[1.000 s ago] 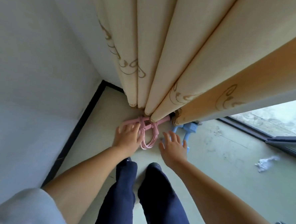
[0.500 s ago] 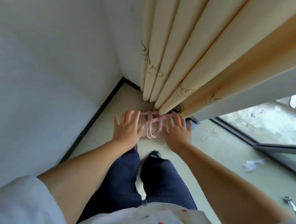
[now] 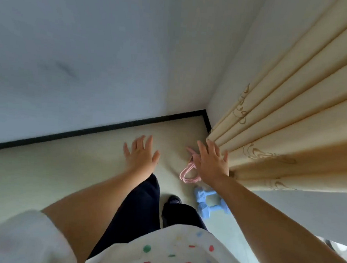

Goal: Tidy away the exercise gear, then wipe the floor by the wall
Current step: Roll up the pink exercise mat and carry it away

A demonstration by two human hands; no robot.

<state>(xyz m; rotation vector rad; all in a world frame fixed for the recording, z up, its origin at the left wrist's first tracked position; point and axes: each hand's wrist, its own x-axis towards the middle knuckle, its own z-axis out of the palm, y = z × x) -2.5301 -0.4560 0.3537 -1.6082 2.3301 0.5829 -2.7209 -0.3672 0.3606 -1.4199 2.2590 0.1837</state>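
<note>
View: compared with half a second ago the camera has swung left, so the white wall [image 3: 96,51] now fills the upper left and the cream curtain [image 3: 295,110] hangs at the right; the window track and the crumpled scrap seen earlier are out of frame.
Hands: both were spread close on either side of the rope before; now they sit wider apart and raised above the floor [image 3: 44,170].
Left hand [image 3: 141,154]: fingers straight and spread, palm down, holding nothing, over bare floor near the black skirting [image 3: 99,128].
Right hand [image 3: 211,164]: fingers straight and apart, gripping nothing; it overlaps the pink rope in the picture and its fingertips reach the curtain's hem, but contact with either cannot be told.
Pink skipping rope [image 3: 187,173]: coiled on the floor at the foot of the curtain, partly hidden by the right hand.
Blue dumbbells [image 3: 204,203]: on the floor just beside the rope, near the dark-trousered legs [image 3: 141,206]; earlier they were mostly hidden behind the right hand.
</note>
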